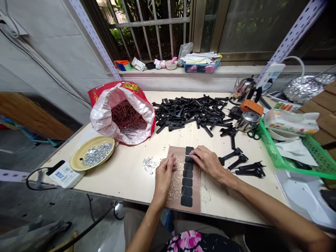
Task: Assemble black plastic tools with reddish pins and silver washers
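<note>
A brown sheet [194, 207] lies at the table's front edge, with a column of black rounded squares [187, 191] and many tiny pale bits [173, 185] on it. Over the sheet's left side is my left hand [165, 171], its fingers pinched together; what they hold, if anything, is too small to name. My right hand [206, 159] reaches from the right to the upper squares, fingertips closed at a small whitish piece [187, 155]. Small silvery pieces [149, 165] are scattered left of the sheet. Several black plastic parts [240, 161] lie right of my right hand.
Behind the sheet is a heap of black parts [189, 110]. A red and white bag [105, 117] of reddish rods and a yellow plate [75, 157] of silvery pieces stand left. At right are a green basket [273, 157], a metal pot [248, 120] and a kettle [243, 91].
</note>
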A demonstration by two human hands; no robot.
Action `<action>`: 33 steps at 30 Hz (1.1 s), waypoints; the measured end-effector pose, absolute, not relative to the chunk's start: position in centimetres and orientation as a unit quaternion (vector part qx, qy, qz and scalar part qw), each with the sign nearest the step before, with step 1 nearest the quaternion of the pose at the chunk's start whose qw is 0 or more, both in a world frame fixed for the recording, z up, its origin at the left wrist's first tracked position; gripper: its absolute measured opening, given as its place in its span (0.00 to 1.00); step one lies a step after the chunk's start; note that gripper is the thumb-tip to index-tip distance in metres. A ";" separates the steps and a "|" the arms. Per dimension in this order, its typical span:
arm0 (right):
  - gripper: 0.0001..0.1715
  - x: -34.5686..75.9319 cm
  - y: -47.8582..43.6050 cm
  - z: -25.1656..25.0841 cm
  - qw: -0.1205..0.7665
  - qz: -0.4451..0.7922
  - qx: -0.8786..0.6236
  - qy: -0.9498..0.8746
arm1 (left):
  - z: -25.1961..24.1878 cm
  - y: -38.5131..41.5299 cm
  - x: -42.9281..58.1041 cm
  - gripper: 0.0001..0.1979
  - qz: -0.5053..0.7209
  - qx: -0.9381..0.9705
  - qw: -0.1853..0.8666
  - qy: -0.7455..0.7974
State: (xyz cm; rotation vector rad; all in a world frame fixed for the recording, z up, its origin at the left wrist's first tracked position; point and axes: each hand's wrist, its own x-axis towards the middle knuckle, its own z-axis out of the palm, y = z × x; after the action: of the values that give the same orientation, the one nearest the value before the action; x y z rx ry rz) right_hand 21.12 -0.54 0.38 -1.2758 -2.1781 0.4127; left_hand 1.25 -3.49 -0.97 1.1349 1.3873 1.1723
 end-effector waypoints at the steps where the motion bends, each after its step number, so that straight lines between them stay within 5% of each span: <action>1: 0.11 21.9 -0.1 0.1 0.278 0.129 -0.481 -0.822 | -1.1 -3.7 1.0 0.17 0.463 0.515 0.424 0.584; 7: 0.12 22.4 -1.3 -2.8 0.265 0.073 -0.472 -0.838 | -3.9 -4.3 -0.1 0.19 0.332 0.721 0.209 0.571; 20: 0.16 21.2 -3.4 -1.9 0.228 0.169 -0.344 -0.895 | -5.8 -4.4 -0.1 0.22 0.305 0.749 0.183 0.559; 33: 0.15 23.8 -4.5 -1.7 0.170 0.187 -0.414 -0.875 | -5.7 -4.5 -0.2 0.23 0.275 0.764 0.158 0.562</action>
State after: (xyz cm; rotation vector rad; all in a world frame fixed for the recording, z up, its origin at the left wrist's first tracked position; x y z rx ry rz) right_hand 23.78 -4.51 -1.74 -1.1763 -2.4852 0.5313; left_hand -0.17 -4.50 -5.74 2.1849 1.6090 0.7871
